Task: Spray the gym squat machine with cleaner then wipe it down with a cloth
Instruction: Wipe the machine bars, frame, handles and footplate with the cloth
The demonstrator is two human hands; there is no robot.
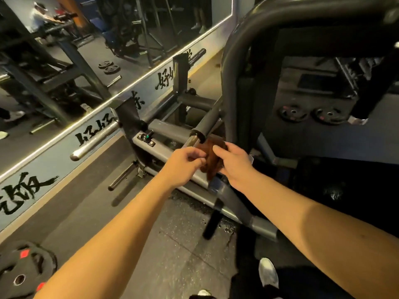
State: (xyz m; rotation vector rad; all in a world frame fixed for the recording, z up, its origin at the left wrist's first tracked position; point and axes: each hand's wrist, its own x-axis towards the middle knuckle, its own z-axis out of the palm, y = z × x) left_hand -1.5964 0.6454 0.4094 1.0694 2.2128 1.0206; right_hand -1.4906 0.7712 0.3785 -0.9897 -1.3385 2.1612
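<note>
Stage: We are judging this to be the wiping half of the job, since we are holding a cloth (pixel 212 161) and no cleaner bottle is showing anywhere.
Cloth: It is hanging bunched just below the near end of the loading bar (pixel 199 131) on the squat machine (pixel 237 83), close to the chrome but not clearly touching it.
Left hand (pixel 185 162): We are pinching the cloth's edge with curled fingers, just below and left of the loading bar.
Right hand (pixel 233 162): We are grasping the other side of the cloth, just below and right of the loading bar.
Done: Dark specks on the floor below the loading bar may be spray, though the light is too dim to say.
Left: We are expecting the loading bar, the frame tubes and the pads to need wiping.
Counts: We are counting two hands, one cloth, no bottle, two weight plates (pixel 292 113) well right of the loading bar, and one plate (pixel 21 270) far below and left of it.
</note>
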